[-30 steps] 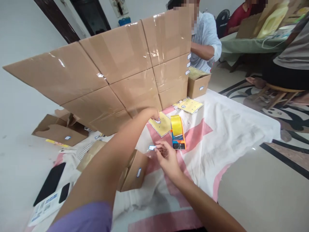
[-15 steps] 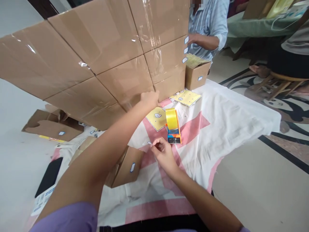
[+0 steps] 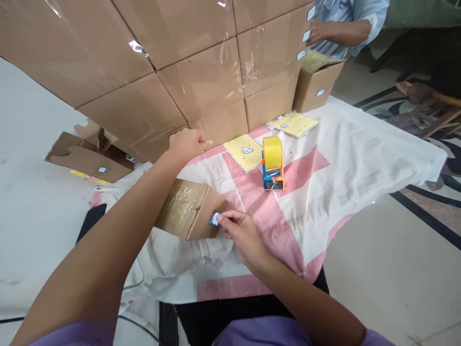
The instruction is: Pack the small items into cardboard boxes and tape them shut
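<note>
My right hand (image 3: 243,233) pinches a small blue-edged white label (image 3: 215,219) at the end face of a small cardboard box (image 3: 183,206). Whether the label is stuck down there I cannot tell. Shiny clear tape covers the box's top. My left hand (image 3: 187,144) is closed, its fingers curled near the cloth at the foot of a wall of taped cardboard boxes (image 3: 205,81); what it may hold is hidden. Right of it lies a yellow card (image 3: 245,153) with a white sticker on it, and beside that stands a tape dispenser (image 3: 272,166) with a yellow roll.
Another yellow card (image 3: 295,124) lies farther back near a labelled box (image 3: 317,89). An opened box (image 3: 90,156) stands at the left. A co-worker's hand (image 3: 319,31) is behind the stack. A pink and white cloth (image 3: 360,158) covers the table.
My left hand has moved left along the foot of the stack. My right hand has come to the small box's labelled end. The view has tilted downward.
</note>
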The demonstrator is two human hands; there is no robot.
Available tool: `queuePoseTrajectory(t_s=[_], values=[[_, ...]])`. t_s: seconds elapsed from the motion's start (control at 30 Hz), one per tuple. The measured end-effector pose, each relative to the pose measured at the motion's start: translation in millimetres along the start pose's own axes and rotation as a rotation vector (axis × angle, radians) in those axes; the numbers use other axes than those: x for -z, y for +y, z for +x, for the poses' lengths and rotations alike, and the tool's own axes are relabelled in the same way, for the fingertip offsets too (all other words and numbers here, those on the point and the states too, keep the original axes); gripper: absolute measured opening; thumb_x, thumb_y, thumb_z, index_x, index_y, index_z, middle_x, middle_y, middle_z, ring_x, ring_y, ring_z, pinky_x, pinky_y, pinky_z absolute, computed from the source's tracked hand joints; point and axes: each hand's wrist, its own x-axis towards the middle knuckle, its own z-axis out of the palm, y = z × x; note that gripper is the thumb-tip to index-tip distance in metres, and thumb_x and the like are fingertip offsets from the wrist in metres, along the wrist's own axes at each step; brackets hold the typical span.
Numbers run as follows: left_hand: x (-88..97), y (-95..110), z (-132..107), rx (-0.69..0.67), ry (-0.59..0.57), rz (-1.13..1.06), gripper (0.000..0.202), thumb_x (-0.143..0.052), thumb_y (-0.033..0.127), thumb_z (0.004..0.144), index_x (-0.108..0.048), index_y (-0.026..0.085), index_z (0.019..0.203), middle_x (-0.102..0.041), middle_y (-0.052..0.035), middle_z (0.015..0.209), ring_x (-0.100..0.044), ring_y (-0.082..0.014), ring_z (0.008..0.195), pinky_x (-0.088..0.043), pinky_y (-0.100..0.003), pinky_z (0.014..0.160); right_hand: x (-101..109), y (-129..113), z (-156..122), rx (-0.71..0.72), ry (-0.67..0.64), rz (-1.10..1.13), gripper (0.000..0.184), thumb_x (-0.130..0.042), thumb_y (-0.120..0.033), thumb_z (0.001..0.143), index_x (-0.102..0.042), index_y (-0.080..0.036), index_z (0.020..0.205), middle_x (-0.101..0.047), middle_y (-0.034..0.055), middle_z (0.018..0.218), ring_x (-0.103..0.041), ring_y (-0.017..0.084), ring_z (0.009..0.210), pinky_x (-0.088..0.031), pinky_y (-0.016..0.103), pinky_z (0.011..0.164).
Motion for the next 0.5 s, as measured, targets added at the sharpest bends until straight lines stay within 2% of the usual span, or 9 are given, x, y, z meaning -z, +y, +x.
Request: queuePoseTrajectory(t_s=[0.17, 0.23, 0.3, 0.37, 0.4, 0.43, 0.5], values=[[-4.0, -7.8, 4.6, -0.003, 0.01, -0.055, 0.044, -0.054, 0.062, 0.086, -0.074, 0.025, 0.1, -0.075, -0.0119, 0.106, -0.068, -0.0353, 0.103, -0.052, -0.046, 0.086, -3.0, 9.5, 7.3, 0.061, -0.007, -0.102, 0.025, -0.079, -0.045, 0.071, -0.071, -0.021, 0.069, -0.061, -0.0016, 0.065, -0.043, 0.011, 0.054, -0.03, 0.026, 0.049], [-5.8, -4.9, 7.5, -0.018, 0.036, -0.068, 0.046, -0.052, 0.063, 0.086, -0.074, 0.025, 0.099, -0.075, -0.012, 0.105, -0.068, -0.0348, 0.103, -0.052, -0.045, 0.085, -6.1, 15.3, 12.4, 0.1, -0.018, -0.156, 0.026, -0.075, -0.046, 0.074, -0.068, -0.022, 0.068, -0.061, -0.0008, 0.067, -0.047, 0.013, 0.058, -0.036, 0.027, 0.051], [-8.2, 0.4, 7.8, -0.037, 0.025, -0.07, 0.051, -0.046, 0.066, 0.088, -0.074, 0.025, 0.101, -0.075, -0.0121, 0.11, -0.067, -0.0342, 0.105, -0.051, -0.044, 0.086, -9.2, 21.9, 17.0, 0.163, 0.027, -0.216, 0.024, -0.072, -0.045, 0.075, -0.064, -0.023, 0.071, -0.06, -0.0005, 0.068, -0.052, 0.016, 0.062, -0.043, 0.029, 0.058], [-10.5, 6.1, 5.5, -0.062, -0.023, -0.072, 0.054, -0.042, 0.067, 0.088, -0.074, 0.025, 0.102, -0.075, -0.0123, 0.113, -0.067, -0.0339, 0.108, -0.05, -0.042, 0.086, -10.2, 27.2, 19.8, 0.297, 0.12, -0.289, 0.022, -0.072, -0.039, 0.074, -0.062, -0.023, 0.084, -0.063, 0.0017, 0.081, -0.059, 0.02, 0.075, -0.051, 0.034, 0.071], [-11.3, 8.5, 4.1, -0.077, -0.052, -0.074, 0.055, -0.041, 0.067, 0.088, -0.074, 0.025, 0.101, -0.075, -0.0126, 0.113, -0.067, -0.0341, 0.108, -0.049, -0.042, 0.085, -9.4, 28.5, 20.5, 0.389, 0.138, -0.333, 0.029, -0.072, -0.036, 0.073, -0.061, -0.023, 0.096, -0.065, 0.0046, 0.094, -0.062, 0.022, 0.088, -0.053, 0.037, 0.082], [-11.9, 10.2, 3.0, -0.093, -0.071, -0.078, 0.055, -0.041, 0.068, 0.087, -0.075, 0.025, 0.097, -0.076, -0.0132, 0.11, -0.068, -0.0347, 0.106, -0.049, -0.041, 0.084, -7.6, 28.7, 21.0, 0.477, 0.123, -0.378, 0.043, -0.073, -0.032, 0.073, -0.059, -0.022, 0.112, -0.065, 0.0085, 0.112, -0.062, 0.026, 0.105, -0.051, 0.042, 0.095], [-12.5, 11.7, 2.9, -0.108, -0.082, -0.091, 0.057, -0.041, 0.069, 0.086, -0.075, 0.023, 0.091, -0.076, -0.0155, 0.106, -0.069, -0.0366, 0.103, -0.049, -0.041, 0.081, -2.5, 25.8, 22.0, 0.567, -0.015, -0.48, 0.076, -0.072, -0.031, 0.076, -0.041, -0.021, 0.145, -0.048, 0.0151, 0.146, -0.045, 0.031, 0.138, -0.037, 0.048, 0.116]])
